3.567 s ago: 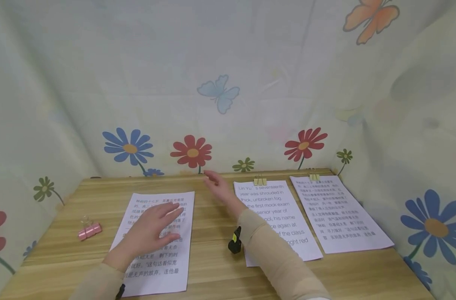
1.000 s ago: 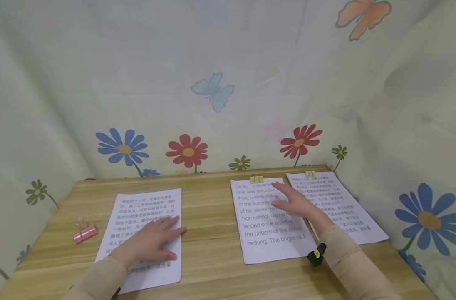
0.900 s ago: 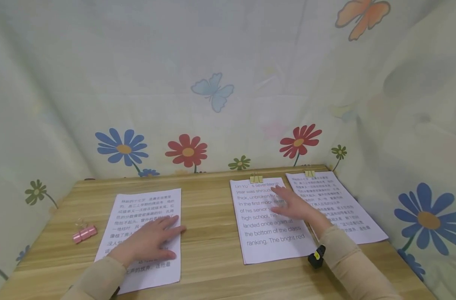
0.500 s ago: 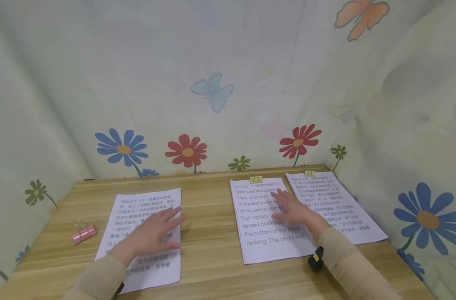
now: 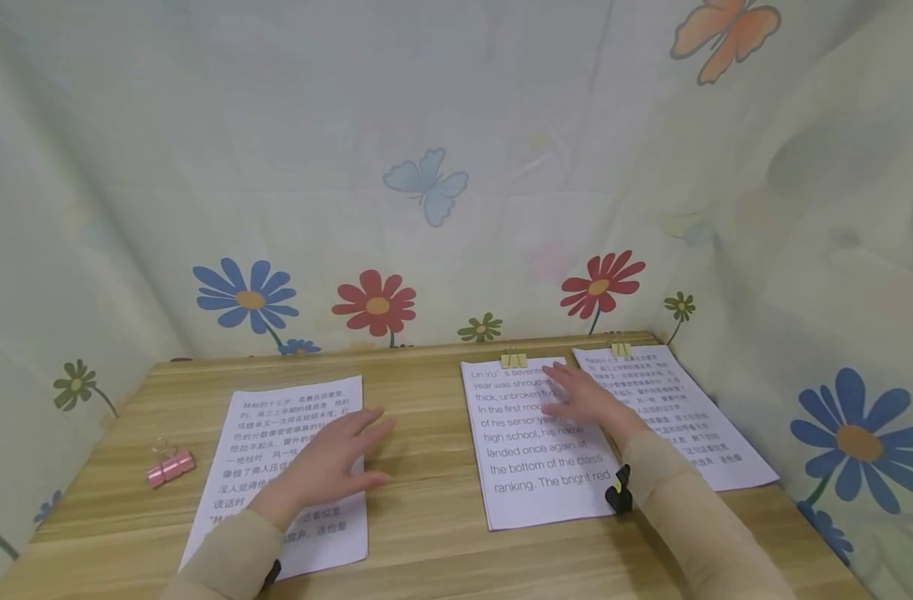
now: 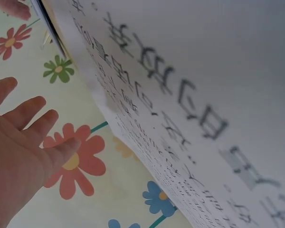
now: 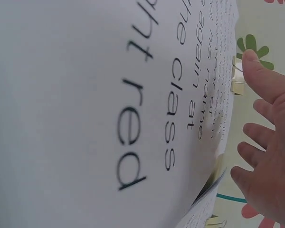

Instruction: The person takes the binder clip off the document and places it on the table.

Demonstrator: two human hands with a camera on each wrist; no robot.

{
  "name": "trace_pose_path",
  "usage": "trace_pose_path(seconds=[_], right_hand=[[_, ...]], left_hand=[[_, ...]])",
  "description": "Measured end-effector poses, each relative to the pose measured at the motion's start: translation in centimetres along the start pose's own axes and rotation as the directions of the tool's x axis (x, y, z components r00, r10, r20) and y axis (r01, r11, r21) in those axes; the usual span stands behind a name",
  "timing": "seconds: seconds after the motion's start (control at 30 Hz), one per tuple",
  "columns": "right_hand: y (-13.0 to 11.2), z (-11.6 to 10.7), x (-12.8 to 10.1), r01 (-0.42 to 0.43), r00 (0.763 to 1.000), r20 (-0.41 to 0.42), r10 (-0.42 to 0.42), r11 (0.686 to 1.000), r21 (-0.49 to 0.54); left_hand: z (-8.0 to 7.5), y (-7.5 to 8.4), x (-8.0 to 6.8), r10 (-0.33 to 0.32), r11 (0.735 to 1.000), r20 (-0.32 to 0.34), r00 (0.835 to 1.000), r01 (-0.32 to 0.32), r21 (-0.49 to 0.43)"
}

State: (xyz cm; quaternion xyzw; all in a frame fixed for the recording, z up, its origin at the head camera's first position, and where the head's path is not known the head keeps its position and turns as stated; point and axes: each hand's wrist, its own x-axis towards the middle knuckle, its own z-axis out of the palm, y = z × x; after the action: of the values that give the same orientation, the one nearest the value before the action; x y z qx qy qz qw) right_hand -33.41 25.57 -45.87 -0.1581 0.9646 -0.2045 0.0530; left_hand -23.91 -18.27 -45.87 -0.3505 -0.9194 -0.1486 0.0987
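Note:
My left hand hovers with spread fingers over a sheaf of Chinese-printed paper, its fingertips reaching past the right edge. In the left wrist view that hand holds nothing and looks apart from the page. Over the English-printed sheaf in the middle is my right hand, fingers spread and holding nothing. A gold binder clip grips that sheaf's top edge. The right wrist view shows the right hand palm-on, a gap between it and the page.
A pink binder clip lies left of the left sheaf, on the wooden table. At the right lies another Chinese-printed sheaf with a gold clip at its top. A flowered cloth hangs behind and beside the table.
Since the earliest frame, my right hand has moved right, from the gap between sheaves to over the English one. In the last half second my left hand shifted right and my right hand rose slightly.

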Motion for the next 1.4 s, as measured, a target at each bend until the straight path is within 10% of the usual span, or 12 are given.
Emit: trace_pose_path(seconds=[0.37, 1.4], right_hand=[[0.5, -0.6, 2.1, 0.011, 0.999, -0.033, -0.012, 1.000, -0.021], [2.9, 1.5, 5.5, -0.118, 0.979, -0.148, 0.140, 0.982, 0.148]], left_hand=[[-0.5, 0.9, 0.7, -0.003, 1.000, 0.001, 1.000, 0.003, 0.006], [0.4, 5.1, 5.4, 0.011, 0.994, -0.254, 0.967, -0.037, -0.099]])
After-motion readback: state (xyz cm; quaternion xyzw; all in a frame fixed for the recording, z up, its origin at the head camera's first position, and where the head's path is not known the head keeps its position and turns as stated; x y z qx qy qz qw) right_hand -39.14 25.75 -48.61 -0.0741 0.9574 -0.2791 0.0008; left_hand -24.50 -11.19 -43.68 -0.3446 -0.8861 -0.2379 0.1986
